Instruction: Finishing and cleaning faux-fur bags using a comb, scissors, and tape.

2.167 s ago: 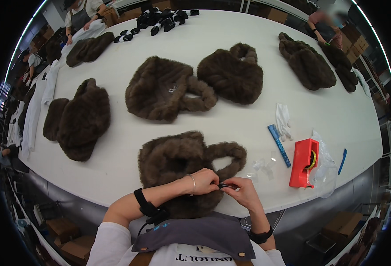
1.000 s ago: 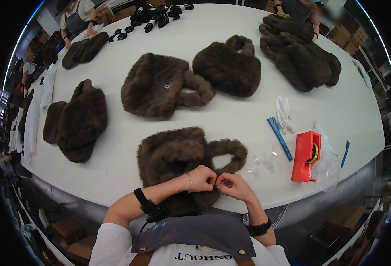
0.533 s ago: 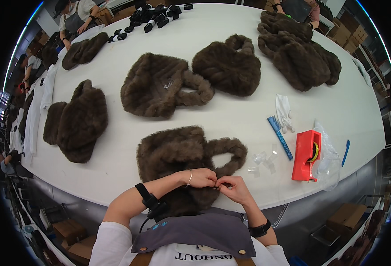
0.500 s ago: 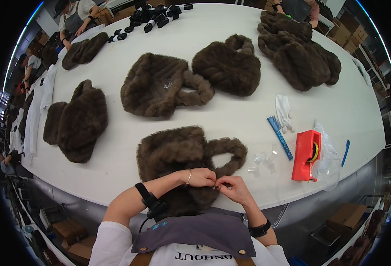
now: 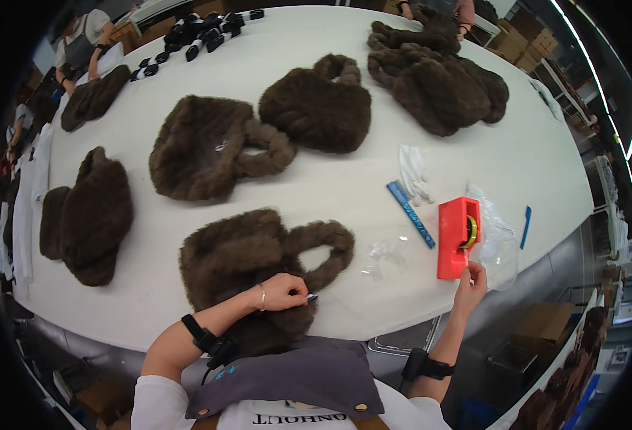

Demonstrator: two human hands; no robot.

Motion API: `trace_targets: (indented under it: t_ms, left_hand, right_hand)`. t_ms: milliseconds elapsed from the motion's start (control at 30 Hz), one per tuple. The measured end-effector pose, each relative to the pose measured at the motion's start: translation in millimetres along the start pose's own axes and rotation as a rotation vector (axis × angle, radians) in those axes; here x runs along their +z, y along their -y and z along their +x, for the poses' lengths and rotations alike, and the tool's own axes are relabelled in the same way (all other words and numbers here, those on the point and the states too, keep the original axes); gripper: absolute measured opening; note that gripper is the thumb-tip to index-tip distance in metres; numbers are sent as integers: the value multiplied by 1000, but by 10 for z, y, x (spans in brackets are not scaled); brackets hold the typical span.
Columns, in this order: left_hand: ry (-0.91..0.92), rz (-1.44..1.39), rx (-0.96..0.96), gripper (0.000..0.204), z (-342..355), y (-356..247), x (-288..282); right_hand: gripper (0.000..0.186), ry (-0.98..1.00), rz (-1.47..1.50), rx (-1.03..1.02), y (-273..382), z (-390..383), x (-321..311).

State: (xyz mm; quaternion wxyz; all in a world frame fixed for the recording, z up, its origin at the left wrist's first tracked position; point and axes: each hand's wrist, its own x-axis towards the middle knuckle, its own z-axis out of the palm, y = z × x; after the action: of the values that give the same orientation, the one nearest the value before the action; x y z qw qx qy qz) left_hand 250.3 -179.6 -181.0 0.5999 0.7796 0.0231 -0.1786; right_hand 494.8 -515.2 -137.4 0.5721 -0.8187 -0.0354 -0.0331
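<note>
In front of me lies a brown fur bag [image 5: 233, 247] with a looped fur handle [image 5: 336, 236] to its right. My left hand [image 5: 285, 292] rests over the bag's near part, fingers closed on a small dark and pale piece [image 5: 312, 297] whose kind I cannot make out. My right hand [image 5: 473, 283] is at the near end of a red tape dispenser [image 5: 450, 240], thumb and finger pinched on the end of the tape below the yellow roll [image 5: 471, 231].
Clear tape scraps [image 5: 384, 254], a blue comb [image 5: 411, 215], a white glove [image 5: 414, 172], a clear plastic bag [image 5: 497, 247] and a blue pen-like stick [image 5: 526, 226] lie around the dispenser. More fur bags [image 5: 316, 107] and black bundles [image 5: 201, 36] cover the far table. Co-workers [image 5: 83, 43] stand opposite.
My right hand has left the fur bag and moved right to the tape dispenser. My left hand stays at the bag, the small piece now showing past its fingers. The whole view has shifted.
</note>
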Motion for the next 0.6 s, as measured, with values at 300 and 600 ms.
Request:
trace_targets:
  t_ms: [300,600]
  left_hand:
    - [-53,47,-34,18,1,32,60]
    - [-100,-18,-26,16,-11,108,104]
  right_hand:
    - [20,177,-507,77,-187,436,-522]
    - [13,-21,-373,34,-144,-5,-580]
